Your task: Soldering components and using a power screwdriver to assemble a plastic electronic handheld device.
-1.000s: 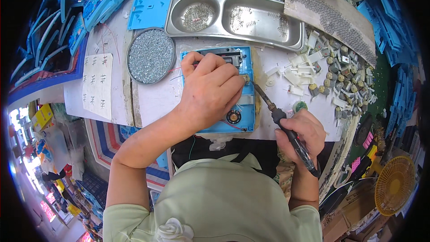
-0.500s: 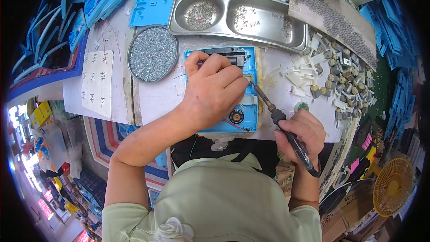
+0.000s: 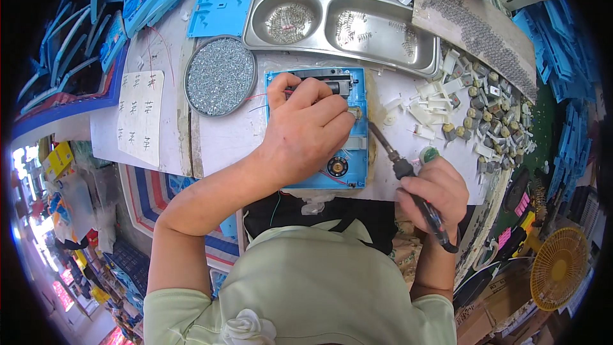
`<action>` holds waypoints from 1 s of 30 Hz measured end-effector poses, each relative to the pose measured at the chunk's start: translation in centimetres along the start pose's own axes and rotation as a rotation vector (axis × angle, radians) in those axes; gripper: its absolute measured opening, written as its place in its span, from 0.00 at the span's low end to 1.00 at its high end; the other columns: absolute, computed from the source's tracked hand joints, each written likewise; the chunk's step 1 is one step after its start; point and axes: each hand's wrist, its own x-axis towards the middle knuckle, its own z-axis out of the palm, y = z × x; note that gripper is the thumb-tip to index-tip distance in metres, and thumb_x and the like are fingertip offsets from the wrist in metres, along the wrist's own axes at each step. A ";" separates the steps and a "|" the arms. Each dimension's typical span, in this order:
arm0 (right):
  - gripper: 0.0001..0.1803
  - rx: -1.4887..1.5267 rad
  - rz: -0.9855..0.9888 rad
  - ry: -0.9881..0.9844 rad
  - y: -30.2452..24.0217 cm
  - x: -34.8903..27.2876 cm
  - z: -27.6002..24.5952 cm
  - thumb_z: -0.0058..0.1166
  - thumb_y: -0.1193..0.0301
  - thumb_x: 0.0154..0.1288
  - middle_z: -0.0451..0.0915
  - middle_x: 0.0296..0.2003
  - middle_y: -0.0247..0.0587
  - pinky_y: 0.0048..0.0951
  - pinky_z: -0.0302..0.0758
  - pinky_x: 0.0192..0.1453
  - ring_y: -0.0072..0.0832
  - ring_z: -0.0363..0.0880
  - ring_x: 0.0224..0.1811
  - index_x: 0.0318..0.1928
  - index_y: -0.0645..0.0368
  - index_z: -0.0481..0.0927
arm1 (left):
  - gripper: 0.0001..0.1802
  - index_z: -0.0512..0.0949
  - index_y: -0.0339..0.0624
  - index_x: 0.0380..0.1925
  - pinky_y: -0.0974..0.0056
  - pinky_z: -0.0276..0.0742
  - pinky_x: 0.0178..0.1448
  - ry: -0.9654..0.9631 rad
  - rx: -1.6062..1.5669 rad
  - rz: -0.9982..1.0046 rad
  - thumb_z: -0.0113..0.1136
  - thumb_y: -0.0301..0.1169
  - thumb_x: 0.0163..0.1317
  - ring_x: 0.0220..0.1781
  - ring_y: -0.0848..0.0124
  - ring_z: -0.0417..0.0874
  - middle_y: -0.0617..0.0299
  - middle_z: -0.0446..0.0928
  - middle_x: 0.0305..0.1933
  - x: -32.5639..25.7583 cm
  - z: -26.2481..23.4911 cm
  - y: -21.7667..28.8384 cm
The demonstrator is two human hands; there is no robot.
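Observation:
A blue plastic casing [image 3: 359,176] lies open on the worktable, with a small round speaker [image 3: 337,166] and a black compartment [image 3: 341,85] inside. My left hand [image 3: 305,124] rests over its middle, fingers curled and pressed together; what they pinch is hidden under the hand. Thin red wires [image 3: 257,96] come out by that hand's left side. My right hand [image 3: 439,190] grips the dark handle of a soldering iron [image 3: 403,167]. The iron's metal tip points up and left, just off the casing's right edge, apart from the left hand's fingertips.
A round dish of small metal pieces [image 3: 220,76] stands left of the casing. Behind is a steel compartment tray [image 3: 306,41] holding springs. Small motors and white plastic parts [image 3: 485,112] are heaped at right, near a green-topped roll [image 3: 429,154]. A yellow fan [image 3: 560,268] stands lower right.
The soldering iron's tip has drawn back to the right, away from the left hand's fingertips and the casing. My left hand stays in nearly the same place.

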 end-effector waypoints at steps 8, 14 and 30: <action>0.19 0.005 0.029 0.041 0.1 -0.3 -0.3 0.73 0.82 0.47 0.75 0.21 0.35 0.29 0.69 0.26 0.32 0.72 0.21 0.43 0.58 0.86 | 0.16 0.83 0.52 0.33 0.49 0.58 0.58 0.009 -0.005 0.005 0.75 0.28 0.42 0.44 0.69 0.79 0.73 0.80 0.38 0.0 0.0 0.0; 0.19 0.008 0.030 0.045 0.1 -0.3 -0.3 0.73 0.82 0.47 0.75 0.21 0.35 0.29 0.69 0.26 0.32 0.72 0.21 0.43 0.59 0.86 | 0.16 0.84 0.52 0.33 0.48 0.58 0.59 0.015 -0.001 0.005 0.75 0.28 0.41 0.44 0.69 0.79 0.72 0.80 0.38 0.0 0.0 0.0; 0.19 -0.005 0.013 0.053 -0.1 -0.5 -0.5 0.73 0.81 0.47 0.73 0.20 0.35 0.30 0.66 0.24 0.32 0.71 0.20 0.43 0.59 0.85 | 0.15 0.83 0.53 0.34 0.48 0.58 0.60 -0.028 0.023 -0.002 0.74 0.28 0.43 0.44 0.69 0.79 0.73 0.79 0.37 0.1 -0.3 0.2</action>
